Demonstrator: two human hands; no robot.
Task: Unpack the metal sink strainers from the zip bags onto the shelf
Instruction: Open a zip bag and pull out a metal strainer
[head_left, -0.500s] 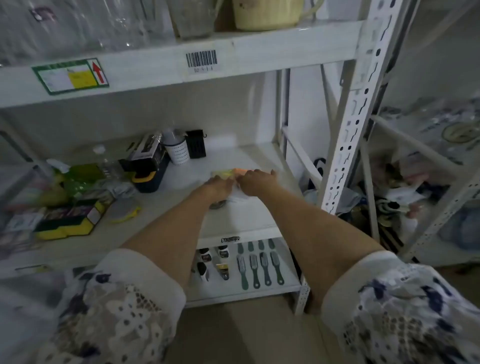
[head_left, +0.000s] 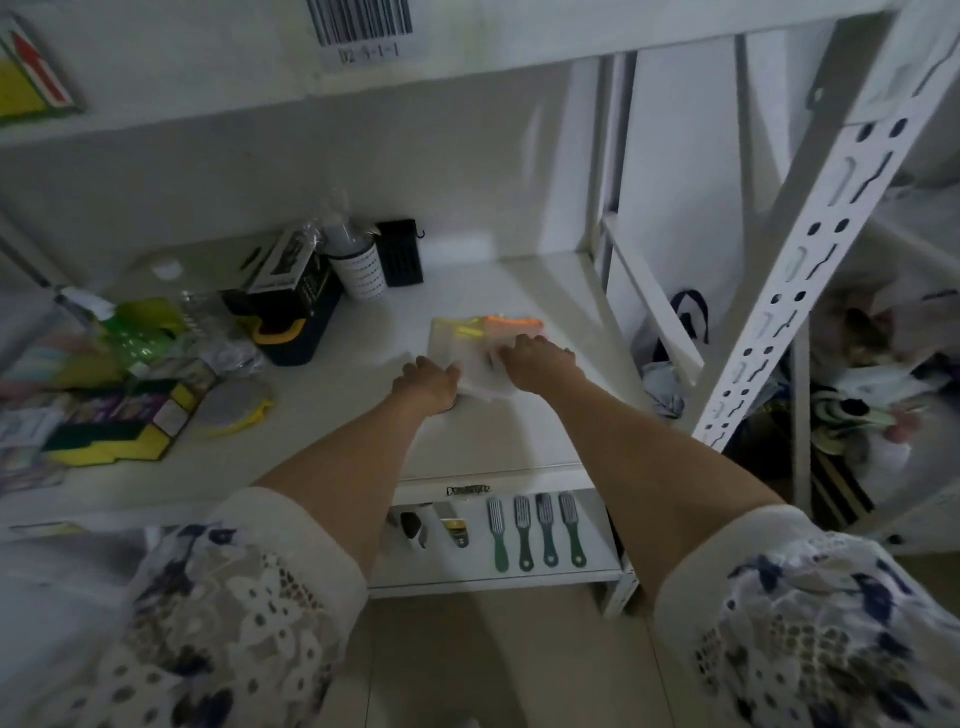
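Clear zip bags (head_left: 470, 348) with yellow and orange seal strips lie in a small pile on the white shelf (head_left: 519, 431). My left hand (head_left: 428, 382) rests on the pile's left edge, fingers curled onto the plastic. My right hand (head_left: 540, 358) lies on the pile's right side, fingers pressed on the bags. A sliver of a round metal sink strainer (head_left: 449, 408) shows under my left hand; most of it is hidden. What the bags hold is blurred.
On the shelf's left lie sponges (head_left: 111, 431), a round scrubber (head_left: 234, 405) and green packets. A black and yellow box (head_left: 291, 317), a white cup (head_left: 358, 270) and a black holder (head_left: 400, 252) stand at the back. Brushes (head_left: 535, 530) lie on the lower shelf. A perforated post (head_left: 789, 291) rises right.
The view has moved closer and tilted down. Both hands stay on the pile of bags; the bags now show more clearly beyond my fingers.
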